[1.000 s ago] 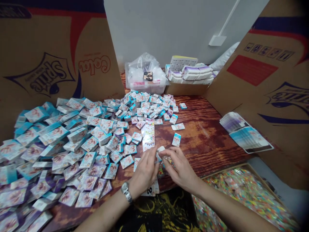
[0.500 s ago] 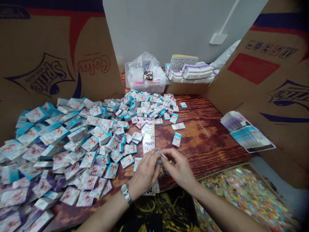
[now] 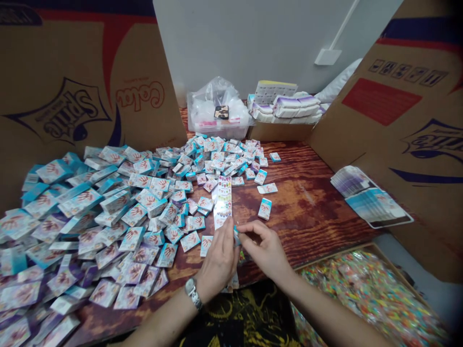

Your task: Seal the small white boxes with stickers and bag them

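Pale flap visible half a second ago no longer shows; blue end now faces up, likely folded over. Small blue-and-white carton (image 3: 237,236) sits between the hands: left hand (image 3: 218,258) grips its side, right hand (image 3: 266,251) pinches its end.

The box (image 3: 237,236) is small, pale blue where it shows, held between the left hand (image 3: 220,255) and right hand (image 3: 266,249) near the tabletop's (image 3: 296,202) front edge. Fingers cover most of it; its flaps cannot be made out. A colourful packet (image 3: 242,255), largely hidden, shows just below.
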`<action>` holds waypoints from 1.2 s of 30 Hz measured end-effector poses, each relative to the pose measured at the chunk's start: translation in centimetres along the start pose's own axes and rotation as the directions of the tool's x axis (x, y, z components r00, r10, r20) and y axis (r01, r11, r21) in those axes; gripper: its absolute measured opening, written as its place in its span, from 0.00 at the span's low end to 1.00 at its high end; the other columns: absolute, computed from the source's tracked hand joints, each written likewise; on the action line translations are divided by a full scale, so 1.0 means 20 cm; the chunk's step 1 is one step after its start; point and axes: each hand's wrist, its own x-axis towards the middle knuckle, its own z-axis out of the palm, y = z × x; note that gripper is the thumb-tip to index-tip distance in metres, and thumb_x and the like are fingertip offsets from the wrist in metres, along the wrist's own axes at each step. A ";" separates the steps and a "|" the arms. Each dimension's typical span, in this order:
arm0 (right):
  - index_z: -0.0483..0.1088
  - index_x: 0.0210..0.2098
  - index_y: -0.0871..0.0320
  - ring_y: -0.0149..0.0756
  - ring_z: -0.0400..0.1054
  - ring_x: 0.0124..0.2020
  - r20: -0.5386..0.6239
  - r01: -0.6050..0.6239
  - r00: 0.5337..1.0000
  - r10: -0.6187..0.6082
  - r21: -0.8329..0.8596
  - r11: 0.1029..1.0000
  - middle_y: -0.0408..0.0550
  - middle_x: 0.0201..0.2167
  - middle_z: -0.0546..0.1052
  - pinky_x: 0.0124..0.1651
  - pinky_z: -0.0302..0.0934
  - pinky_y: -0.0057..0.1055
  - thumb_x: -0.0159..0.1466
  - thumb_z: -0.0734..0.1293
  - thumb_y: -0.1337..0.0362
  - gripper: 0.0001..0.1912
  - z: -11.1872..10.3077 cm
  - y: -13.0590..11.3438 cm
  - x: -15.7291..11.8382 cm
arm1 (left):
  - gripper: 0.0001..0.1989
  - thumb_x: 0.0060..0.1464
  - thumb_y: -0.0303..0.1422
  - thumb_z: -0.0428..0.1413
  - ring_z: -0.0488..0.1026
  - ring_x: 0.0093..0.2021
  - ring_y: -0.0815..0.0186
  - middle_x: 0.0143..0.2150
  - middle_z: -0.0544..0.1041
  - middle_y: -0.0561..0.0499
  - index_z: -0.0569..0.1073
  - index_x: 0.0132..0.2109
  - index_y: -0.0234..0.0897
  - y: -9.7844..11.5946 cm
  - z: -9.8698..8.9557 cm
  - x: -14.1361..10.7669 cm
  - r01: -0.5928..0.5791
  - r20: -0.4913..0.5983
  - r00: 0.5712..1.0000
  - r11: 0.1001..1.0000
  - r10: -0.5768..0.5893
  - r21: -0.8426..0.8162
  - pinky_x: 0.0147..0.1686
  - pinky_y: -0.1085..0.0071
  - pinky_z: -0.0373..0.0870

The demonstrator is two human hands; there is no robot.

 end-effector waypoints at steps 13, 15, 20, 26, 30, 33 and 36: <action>0.64 0.53 0.55 0.39 0.70 0.46 -0.111 0.271 0.948 -0.297 -0.204 0.941 0.52 0.45 0.75 0.47 0.67 0.37 0.65 0.60 0.70 0.17 0.10 0.03 -0.11 | 0.35 0.59 0.22 0.39 0.49 0.65 0.48 0.66 0.50 0.29 0.27 0.66 0.27 0.01 0.00 -0.01 0.067 0.012 0.998 0.996 -0.067 0.053 0.55 0.50 0.61; 0.63 0.53 0.55 0.38 0.71 0.45 -0.113 0.144 0.982 -0.150 -0.061 0.988 0.51 0.45 0.75 0.43 0.69 0.33 0.66 0.60 0.68 0.15 0.10 0.03 -0.09 | 0.35 0.60 0.24 0.41 0.50 0.65 0.48 0.65 0.51 0.29 0.28 0.66 0.27 0.00 -0.01 -0.01 0.061 0.004 0.998 0.995 -0.061 0.076 0.54 0.51 0.63; 0.65 0.51 0.54 0.37 0.71 0.45 -0.127 0.259 0.951 -0.283 -0.179 0.949 0.50 0.43 0.76 0.47 0.67 0.35 0.65 0.61 0.72 0.16 0.11 0.02 -0.09 | 0.35 0.59 0.23 0.41 0.53 0.63 0.49 0.65 0.53 0.29 0.30 0.67 0.26 0.00 -0.02 -0.01 0.057 0.001 0.998 0.991 -0.058 0.121 0.52 0.54 0.65; 0.63 0.53 0.56 0.38 0.68 0.48 -0.003 0.405 0.908 -0.418 -0.239 0.882 0.53 0.46 0.74 0.50 0.65 0.38 0.65 0.58 0.73 0.18 0.13 0.02 -0.12 | 0.34 0.60 0.24 0.40 0.53 0.63 0.49 0.65 0.53 0.30 0.29 0.66 0.25 -0.04 -0.03 -0.04 0.049 0.009 0.999 0.988 -0.051 0.146 0.54 0.53 0.63; 0.64 0.52 0.56 0.37 0.70 0.46 0.197 0.297 0.946 -0.259 -0.201 0.933 0.51 0.45 0.75 0.47 0.66 0.35 0.68 0.57 0.66 0.14 0.06 0.11 0.05 | 0.33 0.61 0.30 0.43 0.60 0.59 0.51 0.62 0.59 0.34 0.37 0.67 0.28 -0.16 -0.11 0.00 0.043 0.075 0.995 0.973 -0.061 0.226 0.53 0.55 0.64; 0.60 0.58 0.56 0.44 0.63 0.55 0.340 0.414 0.893 -0.295 -0.359 0.837 0.55 0.53 0.70 0.55 0.60 0.45 0.67 0.59 0.62 0.21 0.02 0.23 0.25 | 0.29 0.61 0.32 0.43 0.63 0.55 0.49 0.62 0.60 0.34 0.45 0.66 0.29 -0.29 -0.17 0.04 0.158 0.076 0.976 0.908 -0.202 0.388 0.46 0.55 0.70; 0.55 0.62 0.60 0.52 0.51 0.63 0.548 0.510 0.811 -0.206 -0.489 0.708 0.60 0.62 0.59 0.60 0.51 0.54 0.62 0.65 0.56 0.32 0.04 0.33 0.36 | 0.26 0.61 0.33 0.44 0.61 0.57 0.46 0.63 0.58 0.34 0.54 0.64 0.31 -0.39 -0.20 0.07 0.210 0.076 0.956 0.845 -0.282 0.491 0.43 0.55 0.72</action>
